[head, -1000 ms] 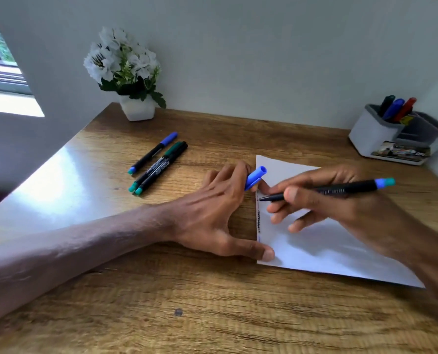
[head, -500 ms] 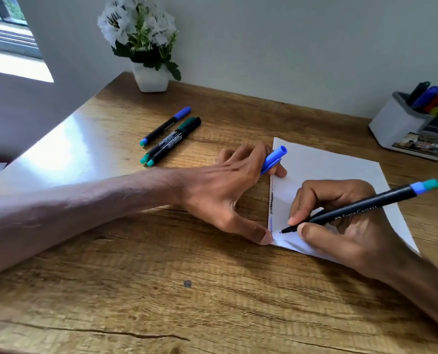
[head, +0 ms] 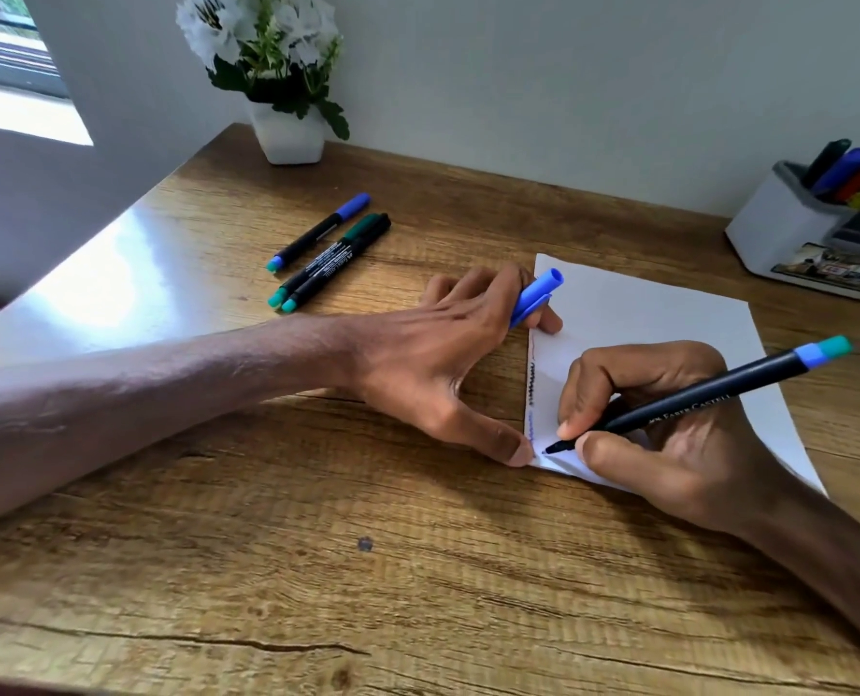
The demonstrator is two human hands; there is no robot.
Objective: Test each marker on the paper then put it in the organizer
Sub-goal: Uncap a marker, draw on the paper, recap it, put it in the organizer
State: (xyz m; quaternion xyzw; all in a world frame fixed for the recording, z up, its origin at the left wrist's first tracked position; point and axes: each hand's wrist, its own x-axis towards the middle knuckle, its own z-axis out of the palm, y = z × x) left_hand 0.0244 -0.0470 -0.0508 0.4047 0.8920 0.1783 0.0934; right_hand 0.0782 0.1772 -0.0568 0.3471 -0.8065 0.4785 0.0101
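Inspector: Fingers (head: 583, 394) of the right hand (head: 669, 444), report their state.

Clerk: Clamped on a dark marker (head: 694, 399), thumb and forefinger close to its tip. The remaining fingers are tucked under the palm and hidden. The tip touches the paper (head: 669, 313) just right of the left thumb.

Inspector: And the left hand (head: 433, 364)?

Clerk: Spread wide, with the thumb pressing the paper's near corner. Its far fingers pinch a blue cap (head: 536, 296). Which two hold it I cannot tell.

Inspector: Marks on the sheet?

Clerk: Scribbles (head: 532, 389) run along the left edge, between the left thumb and the far fingers: black, then blue nearer the thumb. A faint reddish line sits farther up and is hard to make out.

Inspector: Anything else?

Clerk: Three capped markers (head: 332, 253) lie on the surface (head: 317, 545) beyond the left wrist, well apart from the fingers. Two of them touch, one partly hiding the other. The organizer (head: 789, 233) stands well beyond the right fingers and is cut off at the frame edge. Its label is blurred. The right wrist covers the paper's near right part.
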